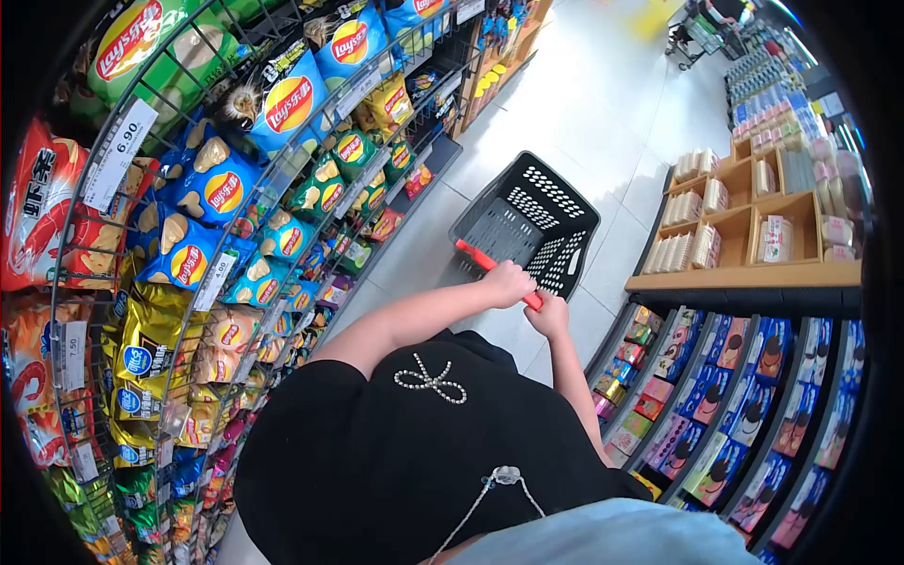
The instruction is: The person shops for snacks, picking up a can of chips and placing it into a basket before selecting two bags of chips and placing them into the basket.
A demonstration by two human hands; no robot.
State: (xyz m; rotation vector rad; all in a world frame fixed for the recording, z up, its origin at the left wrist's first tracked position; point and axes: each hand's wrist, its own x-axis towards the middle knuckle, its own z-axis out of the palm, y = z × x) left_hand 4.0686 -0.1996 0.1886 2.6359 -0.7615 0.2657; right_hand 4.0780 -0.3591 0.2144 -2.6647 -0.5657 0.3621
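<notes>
A black perforated shopping basket (pixel 513 221) with a red handle (pixel 477 254) is in front of my body, over the tiled floor. My left hand (pixel 509 284) is closed around the middle of the red handle. Close beside it, my right hand (pixel 548 314) is wrapped round the handle's end. The inside of the basket that shows holds nothing. Which parts of the basket touch the floor, if any, I cannot tell.
Wire racks of chip bags (pixel 223 191) with price tags (pixel 121 153) line the left side. At the right stand a wooden shelf (pixel 744 280) with stacked packs and slanted racks of boxed goods (pixel 720 414). A person (pixel 727 11) with a cart (pixel 695 40) is far up the aisle.
</notes>
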